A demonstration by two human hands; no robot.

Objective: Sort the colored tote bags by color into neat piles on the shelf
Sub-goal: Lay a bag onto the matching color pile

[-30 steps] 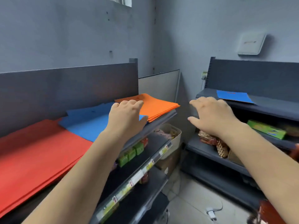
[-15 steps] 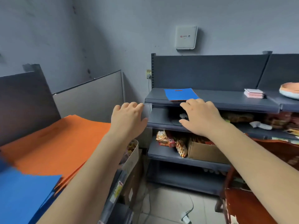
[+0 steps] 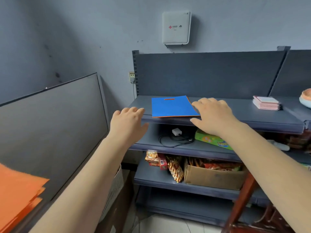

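Note:
A blue tote bag (image 3: 173, 106) lies flat on the top board of the dark grey shelf (image 3: 244, 115), with an orange bag's edge showing under it along the front and right side. My right hand (image 3: 212, 115) is stretched out with relaxed fingers at the bag's right front corner, holding nothing. My left hand (image 3: 128, 121) hovers open just left of the shelf's front corner, also empty. A pile of orange tote bags (image 3: 18, 195) sits at the lower left on the other shelf.
A stack of pink booklets (image 3: 267, 102) lies further right on the top board. Below are a charger with cable (image 3: 176, 132), a green box (image 3: 212, 139), snack packs and a cardboard box (image 3: 213, 177). A white basket (image 3: 114, 187) stands by the left shelf.
The view has swung right from the left shelf with its red, blue and orange piles to the right shelf. Both empty hands have come up to the blue bag.

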